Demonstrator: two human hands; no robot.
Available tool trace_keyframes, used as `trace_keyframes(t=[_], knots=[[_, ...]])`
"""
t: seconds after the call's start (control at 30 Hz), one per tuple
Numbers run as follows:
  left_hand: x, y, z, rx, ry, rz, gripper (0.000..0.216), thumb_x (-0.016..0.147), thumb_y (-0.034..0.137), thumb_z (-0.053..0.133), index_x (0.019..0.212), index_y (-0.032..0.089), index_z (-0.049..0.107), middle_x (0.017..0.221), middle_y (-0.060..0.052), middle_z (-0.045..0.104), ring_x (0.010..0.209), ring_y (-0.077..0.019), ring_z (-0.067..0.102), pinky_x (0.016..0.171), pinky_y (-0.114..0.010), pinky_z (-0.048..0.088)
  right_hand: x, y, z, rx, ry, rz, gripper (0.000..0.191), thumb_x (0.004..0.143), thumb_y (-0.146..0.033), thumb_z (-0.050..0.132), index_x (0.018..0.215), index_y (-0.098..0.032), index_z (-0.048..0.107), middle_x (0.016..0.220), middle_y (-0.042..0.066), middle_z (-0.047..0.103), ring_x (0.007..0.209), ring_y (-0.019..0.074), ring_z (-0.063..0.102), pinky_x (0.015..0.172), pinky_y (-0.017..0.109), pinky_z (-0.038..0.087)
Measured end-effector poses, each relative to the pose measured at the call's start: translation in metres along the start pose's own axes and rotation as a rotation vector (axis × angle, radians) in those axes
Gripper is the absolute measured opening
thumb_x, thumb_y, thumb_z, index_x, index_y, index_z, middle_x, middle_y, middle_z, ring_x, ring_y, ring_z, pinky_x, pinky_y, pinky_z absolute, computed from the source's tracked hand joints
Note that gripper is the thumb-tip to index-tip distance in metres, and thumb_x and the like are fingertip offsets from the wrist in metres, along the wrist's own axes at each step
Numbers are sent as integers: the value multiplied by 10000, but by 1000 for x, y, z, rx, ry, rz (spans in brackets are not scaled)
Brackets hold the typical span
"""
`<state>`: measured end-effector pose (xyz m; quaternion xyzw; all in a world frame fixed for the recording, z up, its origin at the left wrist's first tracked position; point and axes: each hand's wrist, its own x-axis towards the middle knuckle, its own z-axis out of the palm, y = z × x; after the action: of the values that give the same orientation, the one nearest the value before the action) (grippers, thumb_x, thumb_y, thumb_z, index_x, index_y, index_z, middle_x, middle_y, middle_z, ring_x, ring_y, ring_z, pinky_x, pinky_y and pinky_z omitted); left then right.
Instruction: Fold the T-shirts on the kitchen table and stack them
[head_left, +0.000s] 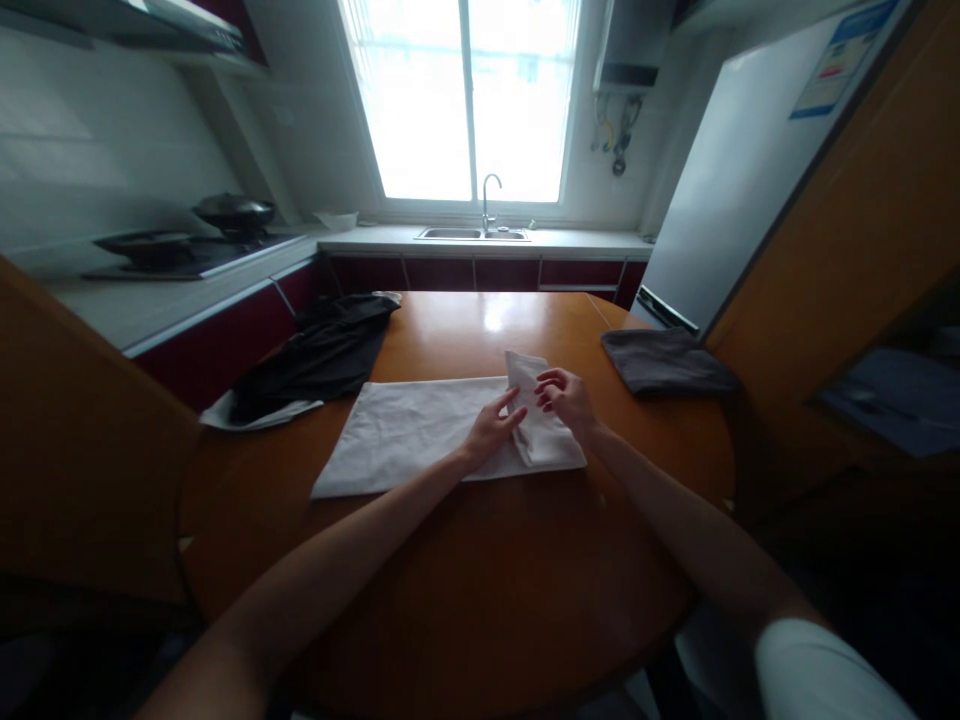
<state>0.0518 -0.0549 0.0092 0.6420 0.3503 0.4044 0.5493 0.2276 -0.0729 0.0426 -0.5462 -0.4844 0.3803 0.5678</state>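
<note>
White cloth (405, 430) lies flat mid table (487, 600), right end folded over. Left hand (491, 428) lies flat on it, fingers pressed together. Right hand (568, 398) at the fold, fingers curled, can't tell if pinching. Grey cloth (664, 362) well apart

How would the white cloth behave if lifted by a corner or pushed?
Probably floppy: the white cloth lies flat, its right end folded over at the right hand. It looks thin, so likely light. Pushed, it may bunch rather than slide, since the left hand presses on it.
</note>
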Motion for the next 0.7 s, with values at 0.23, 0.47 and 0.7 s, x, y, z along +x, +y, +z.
trace_keyframes(t=[0.23,0.47,0.7], knots=[[-3,30,-9,-154,-37,-50,985,690,273,889,1543,127,419,1074,-104,755,795,-176,698,743,-289,590,19,12,-26,-116,219,-80,235,683,-293,490,854,-182,605,814,50,686,597,145,612,531,246,470],[-3,109,-79,-189,0,-27,836,650,177,877,1430,145,579,1181,-115,726,854,-182,694,750,-265,563,9,15,-14,-168,176,-223,221,750,-343,534,845,-181,651,820,57,687,723,198,640,642,314,516],[-38,116,-181,82,280,-102,717,690,280,820,1368,148,628,1112,-109,734,756,-149,671,628,-222,524,-47,6,34,-378,-224,-661,265,927,-343,571,1144,-226,669,1220,107,656,1142,249,609,981,429,513]])
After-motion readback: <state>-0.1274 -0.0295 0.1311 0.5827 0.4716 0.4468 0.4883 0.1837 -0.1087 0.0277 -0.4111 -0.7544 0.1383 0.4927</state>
